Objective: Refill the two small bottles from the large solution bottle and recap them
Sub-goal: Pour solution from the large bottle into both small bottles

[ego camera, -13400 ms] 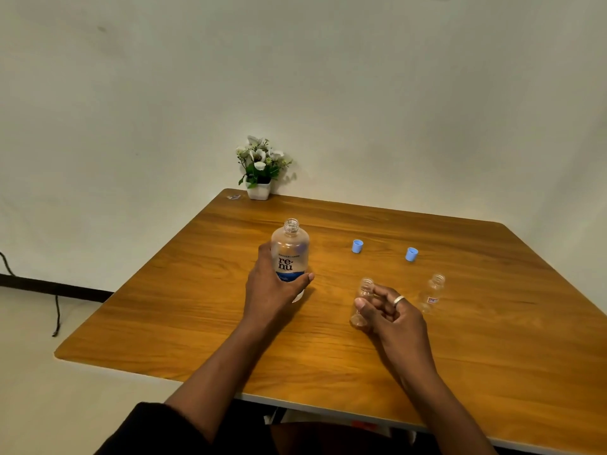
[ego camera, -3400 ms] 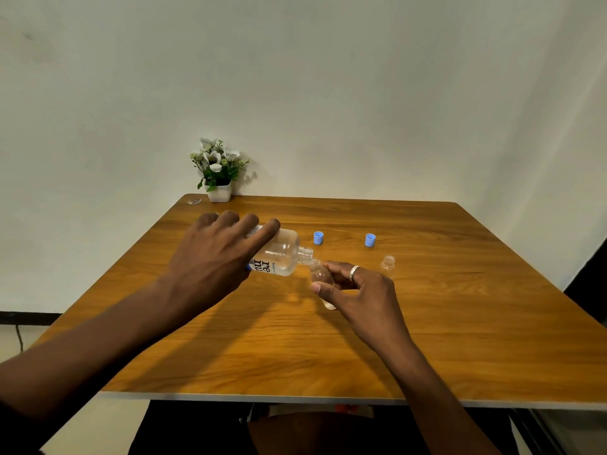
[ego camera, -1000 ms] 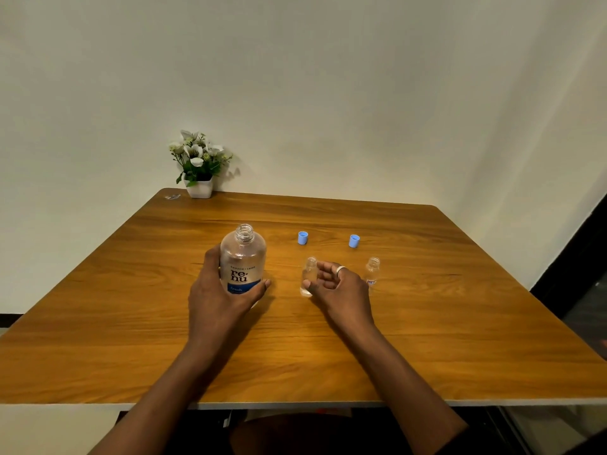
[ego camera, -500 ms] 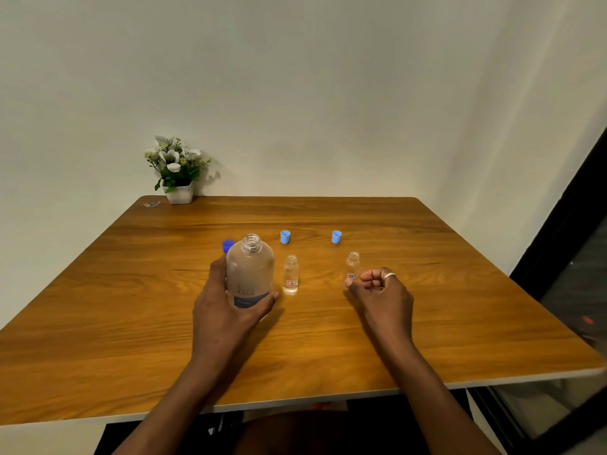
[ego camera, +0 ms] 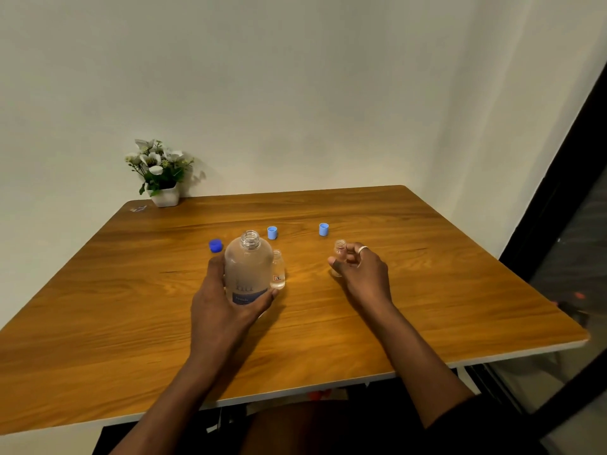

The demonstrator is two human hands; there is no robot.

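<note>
Clear, faintly frosted plastic forms the large bottle (ego camera: 248,270), which stands upright on the table (ego camera: 443,290) with its threaded mouth uncapped. The left hand (ego camera: 223,303) hides much of its lower half, thumb on the left side and fingers wrapped round the front under a blue label band too blurred to read. Just beside its right side, partly covered by it, stands one small bottle (ego camera: 278,270), open, with clear liquid inside and a tiny label I cannot make out. The other small bottle (ego camera: 340,249) is mostly hidden in the right hand (ego camera: 361,274), whose thumb and curled fingers close round its body. Only its open neck and a sliver of base show, and I cannot tell whether it touches the wood. A pale ring (ego camera: 363,248) sits on one finger.

Two round light-blue caps (ego camera: 272,232) (ego camera: 324,229) lie farther back, apart from each other. A darker blue cap (ego camera: 215,245) lies left of the large bottle.

The tabletop is warm brown wood grain with a pale edge and rounded corners. A white pot of flowers (ego camera: 164,195) sits at its far left corner against a plain pale wall (ego camera: 295,93). A dark frame cuts off the right edge.
</note>
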